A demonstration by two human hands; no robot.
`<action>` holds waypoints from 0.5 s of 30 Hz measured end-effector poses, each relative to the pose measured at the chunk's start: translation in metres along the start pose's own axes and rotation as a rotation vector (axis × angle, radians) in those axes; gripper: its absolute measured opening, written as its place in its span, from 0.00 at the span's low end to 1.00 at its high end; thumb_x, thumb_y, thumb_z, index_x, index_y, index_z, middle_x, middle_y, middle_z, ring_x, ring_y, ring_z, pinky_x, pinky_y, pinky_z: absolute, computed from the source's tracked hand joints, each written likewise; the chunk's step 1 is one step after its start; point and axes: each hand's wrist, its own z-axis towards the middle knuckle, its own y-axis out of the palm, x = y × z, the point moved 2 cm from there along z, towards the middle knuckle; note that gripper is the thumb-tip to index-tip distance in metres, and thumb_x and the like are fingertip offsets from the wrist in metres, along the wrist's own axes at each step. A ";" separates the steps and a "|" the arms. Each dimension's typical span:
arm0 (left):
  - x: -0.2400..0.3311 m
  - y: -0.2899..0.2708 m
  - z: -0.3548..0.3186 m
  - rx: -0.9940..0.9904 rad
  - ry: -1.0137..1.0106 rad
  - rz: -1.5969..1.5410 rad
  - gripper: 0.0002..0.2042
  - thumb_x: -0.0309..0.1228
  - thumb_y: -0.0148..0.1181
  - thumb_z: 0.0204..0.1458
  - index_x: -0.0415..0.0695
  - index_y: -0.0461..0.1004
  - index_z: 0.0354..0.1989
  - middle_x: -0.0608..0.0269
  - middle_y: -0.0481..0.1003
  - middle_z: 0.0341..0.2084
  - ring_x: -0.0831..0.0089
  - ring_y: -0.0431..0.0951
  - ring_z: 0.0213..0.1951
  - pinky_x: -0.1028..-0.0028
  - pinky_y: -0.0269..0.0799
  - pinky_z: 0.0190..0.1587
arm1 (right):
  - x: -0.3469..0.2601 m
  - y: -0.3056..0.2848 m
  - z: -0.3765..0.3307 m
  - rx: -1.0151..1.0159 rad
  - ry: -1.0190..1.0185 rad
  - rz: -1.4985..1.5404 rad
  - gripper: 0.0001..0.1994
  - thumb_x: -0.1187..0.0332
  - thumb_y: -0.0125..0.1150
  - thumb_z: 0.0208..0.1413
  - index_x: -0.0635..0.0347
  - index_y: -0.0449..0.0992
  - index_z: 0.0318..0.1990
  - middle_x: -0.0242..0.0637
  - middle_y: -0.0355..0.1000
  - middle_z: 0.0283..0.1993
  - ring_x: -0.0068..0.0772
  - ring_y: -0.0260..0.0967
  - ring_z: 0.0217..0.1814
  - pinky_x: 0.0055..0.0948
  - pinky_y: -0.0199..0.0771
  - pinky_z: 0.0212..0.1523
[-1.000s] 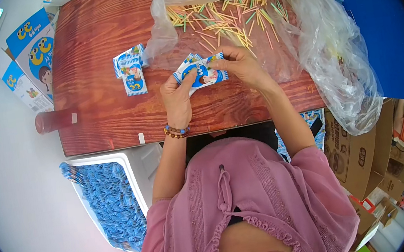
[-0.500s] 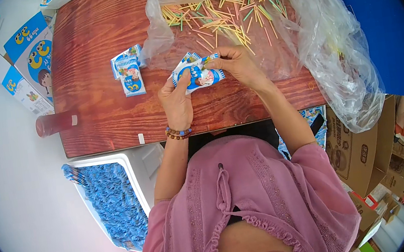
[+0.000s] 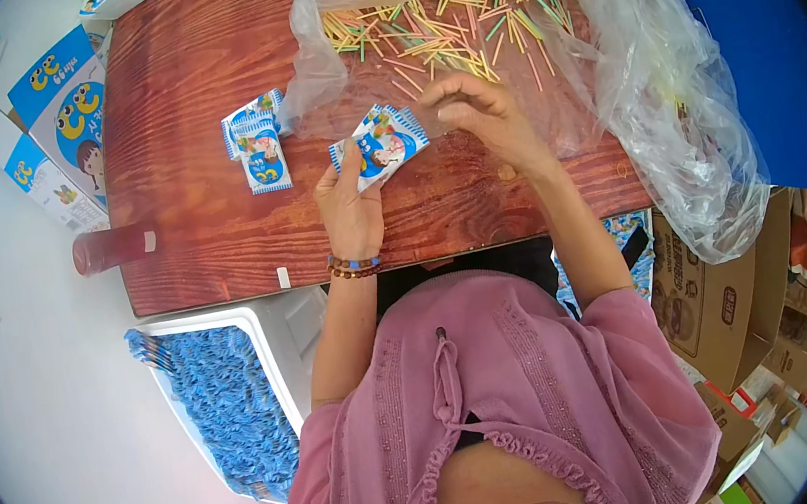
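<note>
My left hand (image 3: 350, 208) holds a small blue and white packet (image 3: 380, 144) above the wooden table (image 3: 183, 178). My right hand (image 3: 477, 112) hovers just right of the packet, fingers loosely curled, close to the edge of a clear plastic sheet (image 3: 668, 109). A heap of thin coloured sticks (image 3: 436, 26) lies on that sheet beyond my hands. Two more blue and white packets (image 3: 258, 147) lie stacked on the table to the left.
A white bin of blue packets (image 3: 216, 406) stands on the floor at lower left. Blue and white cartons (image 3: 55, 123) lie left of the table. Brown cardboard boxes (image 3: 721, 294) sit at the right. A dark red cylinder (image 3: 111, 250) juts out at the table's left corner.
My right hand has let go of the packet and moved slightly right toward the sticks. The left hand still holds the packet.
</note>
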 end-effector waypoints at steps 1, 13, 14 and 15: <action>0.000 0.002 0.000 0.004 -0.031 0.008 0.10 0.31 0.53 0.59 0.36 0.75 0.40 0.57 0.78 0.39 0.69 0.79 0.40 0.67 0.75 0.45 | -0.003 -0.001 -0.001 0.003 0.000 0.000 0.09 0.69 0.63 0.52 0.64 0.77 0.38 0.31 0.71 0.47 0.22 0.66 0.49 0.25 0.65 0.52; -0.008 0.013 -0.002 -0.046 -0.122 0.045 0.13 0.31 0.53 0.59 0.35 0.72 0.47 0.59 0.76 0.42 0.71 0.77 0.42 0.70 0.76 0.43 | 0.004 0.007 -0.002 -0.352 -0.337 -0.586 0.11 0.68 0.65 0.48 0.53 0.81 0.41 0.39 0.62 0.62 0.42 0.52 0.66 0.40 0.51 0.64; -0.010 0.010 -0.003 -0.025 -0.118 0.041 0.13 0.31 0.53 0.59 0.35 0.71 0.47 0.59 0.75 0.42 0.72 0.77 0.42 0.70 0.76 0.42 | 0.004 0.004 -0.001 -0.331 -0.337 -0.605 0.11 0.68 0.65 0.48 0.53 0.81 0.41 0.39 0.62 0.62 0.42 0.52 0.66 0.40 0.51 0.64; -0.012 0.008 -0.002 -0.003 -0.114 0.036 0.13 0.31 0.53 0.59 0.35 0.71 0.47 0.59 0.75 0.42 0.72 0.77 0.42 0.71 0.76 0.42 | 0.006 0.000 0.001 -0.335 -0.316 -0.527 0.11 0.68 0.65 0.49 0.55 0.81 0.41 0.38 0.64 0.61 0.39 0.56 0.64 0.38 0.54 0.63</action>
